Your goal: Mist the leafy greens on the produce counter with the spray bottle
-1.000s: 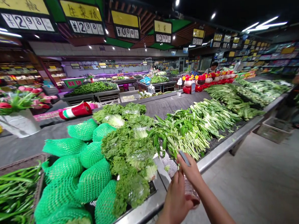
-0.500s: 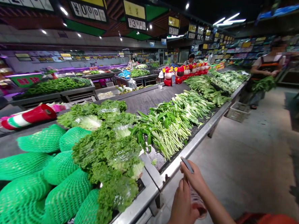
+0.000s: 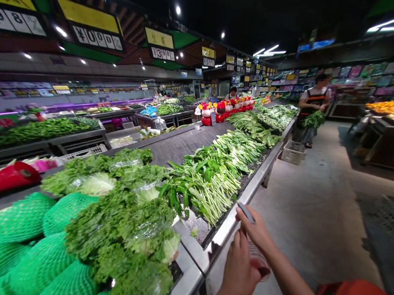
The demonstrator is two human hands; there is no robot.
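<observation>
My left hand [image 3: 237,267] is closed around a pinkish-red, see-through roll [image 3: 262,266] with a hollow end; its kind is not clear. Just above it, my right hand [image 3: 257,228] is closed on a slim grey piece, like a handle [image 3: 246,213], and its fingertips meet the left hand's. Both hands are in front of the metal edge of the vegetable counter [image 3: 227,234]. Nearest on the counter are bunches of leafy green stems [image 3: 211,191]. To the left lie plastic-wrapped lettuces [image 3: 131,227].
Green foam-net wrapped vegetables [image 3: 47,263] fill the lower left, with a red roll [image 3: 15,176] behind. Red figurines [image 3: 219,110] line the counter's back. On the right, a co-worker [image 3: 316,98] holds greens near a crate [image 3: 293,152] on the floor. Price signs [image 3: 160,45] hang overhead.
The view has swung right, so the counter has slid left and the co-worker and an orange fruit stand have come into sight. Both hands keep their hold, now at the counter's outer edge.
</observation>
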